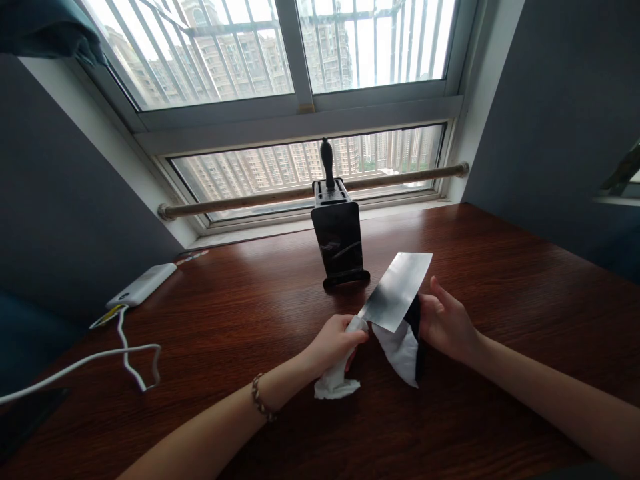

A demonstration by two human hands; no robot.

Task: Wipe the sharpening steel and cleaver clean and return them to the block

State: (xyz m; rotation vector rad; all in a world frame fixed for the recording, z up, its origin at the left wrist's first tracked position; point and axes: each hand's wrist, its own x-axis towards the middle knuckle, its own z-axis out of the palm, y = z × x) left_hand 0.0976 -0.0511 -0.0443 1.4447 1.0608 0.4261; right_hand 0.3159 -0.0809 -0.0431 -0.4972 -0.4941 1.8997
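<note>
My left hand (337,343) is closed round the handle of a cleaver, with a crumpled white tissue (337,387) wrapped between the palm and the handle and hanging below. The cleaver's broad steel blade (399,290) tilts up to the right, above the table. Behind the blade's right edge, my right hand (447,319) holds a black and white cloth (400,350), thumb raised. The cloth hangs under the blade; whether it touches the steel I cannot tell. Beyond the blade stands a black knife block (337,240) with one dark-handled tool (327,160) upright in its top.
The dark wooden table (240,300) runs back to a barred window (200,53) with a horizontal rail (250,200) across it. At the left lie a white power bank (143,285) and a white cable (90,360). A dark flat object (30,420) sits at the lower left.
</note>
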